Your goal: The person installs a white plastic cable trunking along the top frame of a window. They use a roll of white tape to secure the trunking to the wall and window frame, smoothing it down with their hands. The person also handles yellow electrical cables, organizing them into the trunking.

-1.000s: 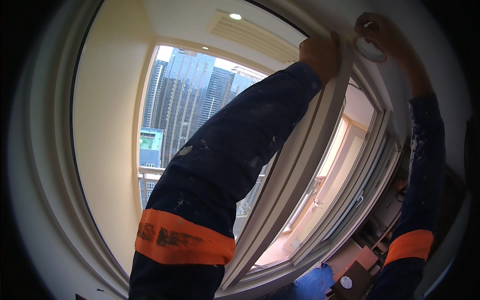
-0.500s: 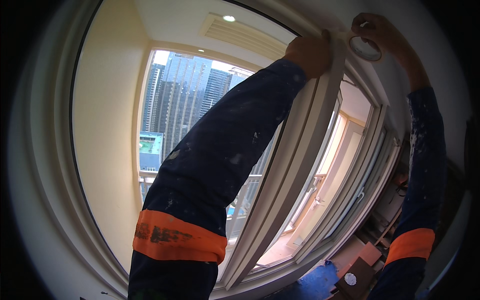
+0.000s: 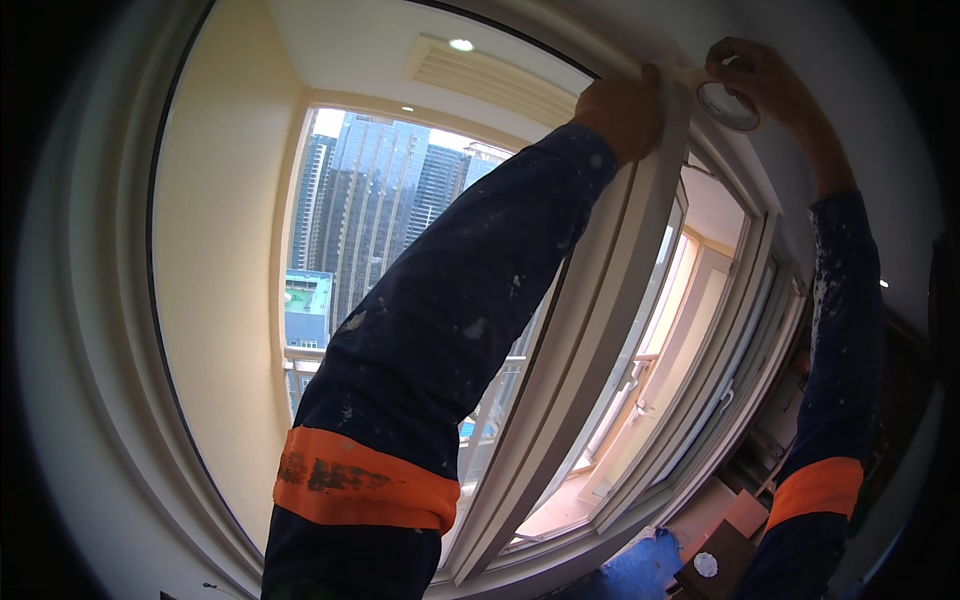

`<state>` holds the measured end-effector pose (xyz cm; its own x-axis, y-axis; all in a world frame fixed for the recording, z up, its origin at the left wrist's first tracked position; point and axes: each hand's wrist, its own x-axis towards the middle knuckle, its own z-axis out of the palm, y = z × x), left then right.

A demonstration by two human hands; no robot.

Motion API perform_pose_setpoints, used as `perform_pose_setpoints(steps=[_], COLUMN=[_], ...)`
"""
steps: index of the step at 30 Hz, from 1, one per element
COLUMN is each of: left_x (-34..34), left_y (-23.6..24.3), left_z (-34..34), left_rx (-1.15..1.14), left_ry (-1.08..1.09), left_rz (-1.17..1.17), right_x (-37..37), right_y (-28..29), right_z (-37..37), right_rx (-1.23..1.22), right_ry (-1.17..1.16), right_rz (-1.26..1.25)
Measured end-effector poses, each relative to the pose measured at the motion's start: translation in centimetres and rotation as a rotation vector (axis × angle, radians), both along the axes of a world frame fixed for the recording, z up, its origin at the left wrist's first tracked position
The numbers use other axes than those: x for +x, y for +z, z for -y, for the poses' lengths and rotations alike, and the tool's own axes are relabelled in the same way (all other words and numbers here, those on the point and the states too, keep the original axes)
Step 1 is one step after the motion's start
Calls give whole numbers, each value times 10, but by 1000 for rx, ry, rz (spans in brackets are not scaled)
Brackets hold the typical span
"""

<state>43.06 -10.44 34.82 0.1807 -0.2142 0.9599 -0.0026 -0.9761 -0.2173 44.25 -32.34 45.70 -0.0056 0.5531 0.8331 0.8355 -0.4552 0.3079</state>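
Observation:
My right hand (image 3: 765, 75) is raised at the upper right, its fingers closed on the upper edge of a tape roll (image 3: 732, 122). The roll hangs tilted, with a whitish inner core and a thin brownish rim. A pale strip seems to run from the roll toward my left hand (image 3: 622, 115), close to the wall. That hand is up at the top of the light window frame (image 3: 625, 270), fingers curled in and thumb upward. What its fingertips hold is hidden. Both arms wear dark blue, paint-spotted sleeves with orange bands.
Behind my left arm is a large window opening with a cream side wall (image 3: 215, 280), a railing and tall buildings (image 3: 375, 200) outside. An open window sash (image 3: 690, 330) lies to the right. Below are a blue sheet (image 3: 640, 565) and a brown box (image 3: 715, 565).
The view has shifted slightly, so the scene sits a little lower. My right hand and the roll appear slightly lower, with the roll tilted flatter. Both hands keep their places by the frame.

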Motion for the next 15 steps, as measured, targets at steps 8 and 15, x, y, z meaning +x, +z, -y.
perform_pose_setpoints(steps=[8, 15], left_x=[4, 1], left_y=[2, 9], left_z=[4, 8], left_rx=[8, -4], left_ry=[44, 1], left_rz=[19, -9], right_x=[1, 27], right_y=[9, 13], right_z=[0, 10], right_rx=[-33, 7], right_ry=[-49, 83], right_rz=[65, 77])
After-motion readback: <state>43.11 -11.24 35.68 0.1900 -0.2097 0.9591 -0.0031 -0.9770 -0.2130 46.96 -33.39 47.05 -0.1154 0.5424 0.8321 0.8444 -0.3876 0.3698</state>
